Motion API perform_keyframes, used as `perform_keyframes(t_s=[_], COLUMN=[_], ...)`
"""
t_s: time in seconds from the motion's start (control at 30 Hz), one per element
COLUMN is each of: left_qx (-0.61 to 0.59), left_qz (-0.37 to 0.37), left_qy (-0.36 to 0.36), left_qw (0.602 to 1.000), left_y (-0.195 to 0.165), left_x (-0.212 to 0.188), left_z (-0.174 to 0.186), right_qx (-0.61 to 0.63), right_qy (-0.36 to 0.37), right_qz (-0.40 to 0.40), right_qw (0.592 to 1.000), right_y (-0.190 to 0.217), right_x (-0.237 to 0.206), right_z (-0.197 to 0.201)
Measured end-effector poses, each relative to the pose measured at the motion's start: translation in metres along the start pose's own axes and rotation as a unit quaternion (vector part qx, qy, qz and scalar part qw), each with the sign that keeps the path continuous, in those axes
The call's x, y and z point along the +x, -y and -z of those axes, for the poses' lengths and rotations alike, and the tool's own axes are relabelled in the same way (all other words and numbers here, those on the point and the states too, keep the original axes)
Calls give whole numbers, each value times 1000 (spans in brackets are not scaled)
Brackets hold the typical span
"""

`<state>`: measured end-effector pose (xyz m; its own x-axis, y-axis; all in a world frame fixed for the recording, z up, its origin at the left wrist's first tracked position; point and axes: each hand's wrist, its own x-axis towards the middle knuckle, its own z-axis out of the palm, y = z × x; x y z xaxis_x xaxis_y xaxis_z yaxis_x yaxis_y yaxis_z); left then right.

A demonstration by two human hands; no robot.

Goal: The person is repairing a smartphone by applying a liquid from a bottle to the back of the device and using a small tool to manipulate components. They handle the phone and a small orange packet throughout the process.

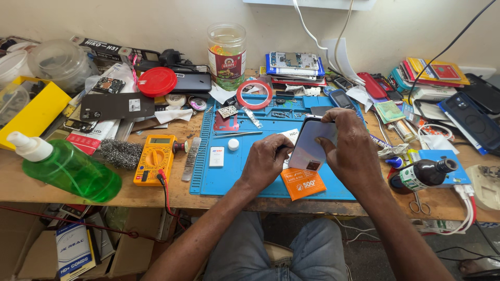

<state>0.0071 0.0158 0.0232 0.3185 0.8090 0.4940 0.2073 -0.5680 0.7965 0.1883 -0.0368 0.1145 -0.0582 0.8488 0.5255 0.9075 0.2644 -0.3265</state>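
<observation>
The phone (308,145) is raised on edge over the blue mat (229,179), near the mat's front right part, with its pale glossy face turned toward the camera. The right hand (350,151) wraps its far side, fingers (333,115) curled over the top corner and clenched on the edge. The left hand (266,161) presses against the near lower edge, its fingers closed on the phone's side too, though how firmly they pinch is hard to tell.

The phone rests on little more than its lower corner, just above an orange packet (303,183). That packet looks slick, so the corner could slide on it and the phone could twist out of both hands. Hard pressure from the right thumb on a thin panel could crack or flex it.

Further out, small loose parts lie on the mat: a white cap (233,144), tweezers (237,134) and a roll of red tape (254,94). A sweeping elbow could scatter them. To the right a dark brown bottle (424,174) lies on its side near the right wrist; a nudge might roll it along the table (62,195). At the left, the green spray bottle (67,169) lies close to the table's front edge.
</observation>
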Motion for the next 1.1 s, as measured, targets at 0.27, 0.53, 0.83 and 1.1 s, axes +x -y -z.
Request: perform_keyframes(t_s=[0.27,0.53,0.83,1.1], left_qx=[-3,26,85,-83], left_qz=[-35,-43,-21,150], left_qy=[-27,-36,1,-36], left_qw=[999,998,996,984], left_y=[4,6,11,2], left_x=[-7,-11,-18,-4], left_z=[-3,-5,-9,7], right_qx=[1,8,-8,12], right_qy=[6,12,25,35], right_qz=[5,9,-18,-35], right_qw=[1000,1000,999,999], right_y=[3,2,-1,-16], right_x=[0,4,4,12], right_z=[-4,-5,-4,-4])
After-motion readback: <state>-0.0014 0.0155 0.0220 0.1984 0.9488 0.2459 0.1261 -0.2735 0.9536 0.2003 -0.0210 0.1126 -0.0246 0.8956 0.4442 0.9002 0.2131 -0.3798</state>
